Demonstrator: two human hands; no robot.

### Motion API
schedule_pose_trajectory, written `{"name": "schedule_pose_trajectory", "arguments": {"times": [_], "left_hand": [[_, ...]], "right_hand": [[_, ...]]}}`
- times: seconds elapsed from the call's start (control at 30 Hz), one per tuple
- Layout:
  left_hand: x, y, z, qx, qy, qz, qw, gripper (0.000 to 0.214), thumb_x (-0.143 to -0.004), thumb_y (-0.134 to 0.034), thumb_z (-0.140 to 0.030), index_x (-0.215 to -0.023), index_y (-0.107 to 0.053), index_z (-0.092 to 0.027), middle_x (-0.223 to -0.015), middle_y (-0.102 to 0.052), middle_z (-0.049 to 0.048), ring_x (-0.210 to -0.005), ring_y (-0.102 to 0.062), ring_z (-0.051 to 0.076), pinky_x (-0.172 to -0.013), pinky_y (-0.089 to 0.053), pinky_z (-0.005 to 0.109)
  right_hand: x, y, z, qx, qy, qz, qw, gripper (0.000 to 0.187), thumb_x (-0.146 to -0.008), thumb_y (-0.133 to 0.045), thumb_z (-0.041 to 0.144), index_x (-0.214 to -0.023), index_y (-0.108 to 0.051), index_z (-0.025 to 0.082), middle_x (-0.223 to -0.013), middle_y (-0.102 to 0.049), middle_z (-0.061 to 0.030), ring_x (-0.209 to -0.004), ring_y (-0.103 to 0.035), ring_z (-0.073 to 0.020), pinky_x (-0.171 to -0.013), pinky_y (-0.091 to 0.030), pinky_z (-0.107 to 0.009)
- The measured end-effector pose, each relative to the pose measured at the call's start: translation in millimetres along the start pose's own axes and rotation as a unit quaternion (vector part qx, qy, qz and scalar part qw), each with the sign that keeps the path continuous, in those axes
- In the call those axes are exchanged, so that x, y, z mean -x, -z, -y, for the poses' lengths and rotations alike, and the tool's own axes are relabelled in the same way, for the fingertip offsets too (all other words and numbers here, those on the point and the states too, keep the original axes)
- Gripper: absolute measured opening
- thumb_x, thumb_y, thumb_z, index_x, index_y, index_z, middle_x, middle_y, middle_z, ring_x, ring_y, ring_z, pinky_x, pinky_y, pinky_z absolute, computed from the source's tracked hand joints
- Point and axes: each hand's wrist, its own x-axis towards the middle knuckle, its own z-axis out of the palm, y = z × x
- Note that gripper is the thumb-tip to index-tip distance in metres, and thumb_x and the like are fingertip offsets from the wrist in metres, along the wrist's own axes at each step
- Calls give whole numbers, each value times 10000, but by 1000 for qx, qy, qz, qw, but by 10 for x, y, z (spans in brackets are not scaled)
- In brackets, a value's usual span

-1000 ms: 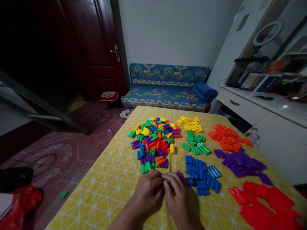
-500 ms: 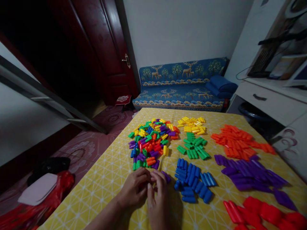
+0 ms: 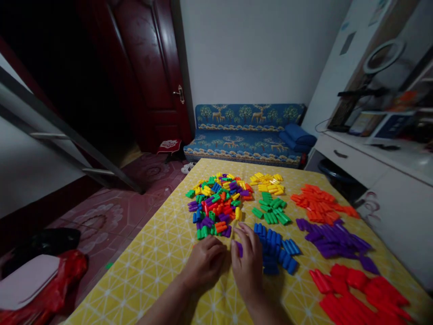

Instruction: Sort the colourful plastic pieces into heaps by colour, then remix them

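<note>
- Left hand (image 3: pixel 207 261): fingers curled; cannot tell whether it pinches anything.
- Mixed-colour pile (image 3: pixel 216 207): on the desk (image 3: pixel 145 262), just beyond both hands.
- Purple piece (image 3: pixel 239 249): between the right hand (image 3: pixel 246 253)'s thumb and fingers, which stand apart; grip unclear.
- Blue pieces (image 3: pixel 273 238): just beside that hand.

Shot from your own head, the single camera faces forward and down over your bare left hand (image 3: pixel 204 260) and bare right hand (image 3: pixel 246 259), close below the lens. Past both hands, the view runs along a yellow, white-lined tablecloth (image 3: pixel 158 248) to a blue, deer-patterned fabric sofa (image 3: pixel 233 132), with a dark-red panelled door (image 3: pixel 145 67) beyond and left of your left hand.
</note>
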Motion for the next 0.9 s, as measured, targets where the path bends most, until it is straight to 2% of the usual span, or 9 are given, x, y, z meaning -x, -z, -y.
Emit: {"name": "schedule_pose_trajectory", "arguments": {"times": [0.1,0.2,0.3,0.4,0.53,0.6,0.67,0.77,0.9], "left_hand": [[0,21,-5,0,-26,-43,999,194,-909,-479,-194,-944,-669,-187,-892,-655,93,-846,-598,185,-760,-470,328],[-4,53,16,17,-15,-88,996,186,-917,-487,-215,-924,-673,-199,-882,-660,87,-838,-601,184,-762,-468,335],[7,81,65,59,17,-123,991,207,-928,-464,-204,-874,-665,-208,-840,-656,70,-807,-601,173,-726,-467,314],[28,84,116,92,30,-133,986,208,-925,-461,-203,-871,-662,-212,-823,-651,66,-799,-597,175,-707,-466,308],[34,61,135,119,37,-113,986,218,-918,-460,-212,-866,-672,-210,-818,-645,77,-802,-587,187,-719,-463,325],[25,54,127,127,53,-113,984,219,-915,-463,-219,-862,-675,-210,-818,-640,79,-801,-584,191,-724,-462,332],[12,52,117,130,70,-124,981,225,-914,-462,-226,-841,-674,-209,-804,-632,78,-794,-583,193,-718,-459,334],[-4,53,107,132,81,-130,979,242,-914,-451,-222,-817,-672,-207,-781,-621,78,-784,-581,195,-709,-454,334],[-16,63,85,126,83,-137,979,229,-903,-463,-216,-809,-672,-207,-786,-626,77,-786,-579,196,-721,-451,335]], "right_hand": [[-268,-37,-65,111,-14,60,992,384,-856,-511,180,-1219,-627,226,-1376,-519,-151,-1273,-477,-331,-1019,-419,-528],[-514,-124,-159,202,-50,140,968,404,-803,-598,204,-1202,-660,210,-1372,-533,-164,-1256,-495,-344,-1019,-415,-501],[-729,-151,-298,219,-85,212,949,336,-810,-588,213,-1124,-708,193,-1212,-653,-147,-1139,-587,-303,-973,-443,-424],[-1028,-40,-499,199,-94,243,945,245,-844,-537,240,-955,-751,196,-985,-737,-78,-958,-663,-231,-844,-487,-312],[-1652,221,-854,214,-133,222,942,255,-818,-553,296,-648,-709,188,-655,-702,-30,-706,-674,-202,-642,-480,-260],[-1959,326,-1040,229,-159,181,943,233,-785,-568,286,-620,-699,186,-643,-697,-43,-712,-678,-218,-654,-484,-278],[-2171,391,-1200,238,-178,137,945,189,-760,-572,268,-675,-718,183,-728,-723,-71,-798,-691,-245,-728,-502,-316],[-2246,414,-1331,235,-181,84,951,203,-727,-583,246,-831,-738,167,-931,-735,-120,-995,-665,-287,-901,-489,-408],[-2005,296,-1256,203,-133,69,968,284,-745,-565,242,-967,-723,160,-1115,-690,-131,-1149,-593,-275,-1037,-418,-439]]}}
